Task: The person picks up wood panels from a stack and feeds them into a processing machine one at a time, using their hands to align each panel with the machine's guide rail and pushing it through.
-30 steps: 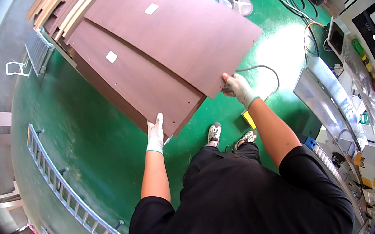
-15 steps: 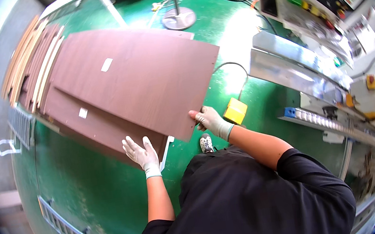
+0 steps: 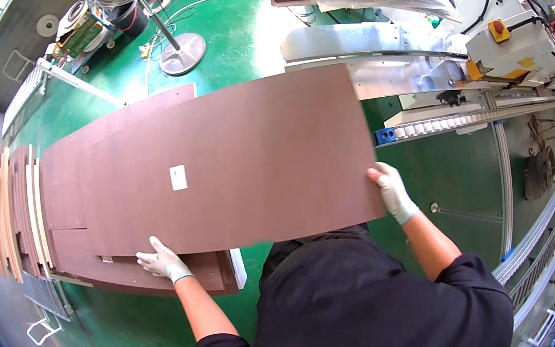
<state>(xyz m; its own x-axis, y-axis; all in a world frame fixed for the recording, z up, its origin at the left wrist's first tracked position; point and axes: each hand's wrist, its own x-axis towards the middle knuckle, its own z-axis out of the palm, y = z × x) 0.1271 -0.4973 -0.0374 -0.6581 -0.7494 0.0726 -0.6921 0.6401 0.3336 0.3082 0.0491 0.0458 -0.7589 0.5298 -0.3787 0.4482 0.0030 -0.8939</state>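
A large brown panel (image 3: 262, 165) with a small white label (image 3: 179, 177) spans the middle, lying partly over other brown panels (image 3: 205, 263). My gloved right hand (image 3: 395, 192) grips its right edge, thumb on top and fingers out of sight beneath. At the near edge, toward the left, is my gloved left hand (image 3: 164, 263). Its fingers are spread and its thumb reaches up to the panel's edge; whether it bears any of the weight I cannot tell.
Several boards (image 3: 7, 211) stand at the far left. Beyond the panels is a round stand base (image 3: 182, 53). To the right are a metal beam (image 3: 391, 76), a white roller conveyor (image 3: 441, 125) and a machine box with a red button (image 3: 498, 29).
My view has turned right. The panel has swung from slanted to nearly square in front of me, its right end now by the metal beam. My left hand has come to its near edge.
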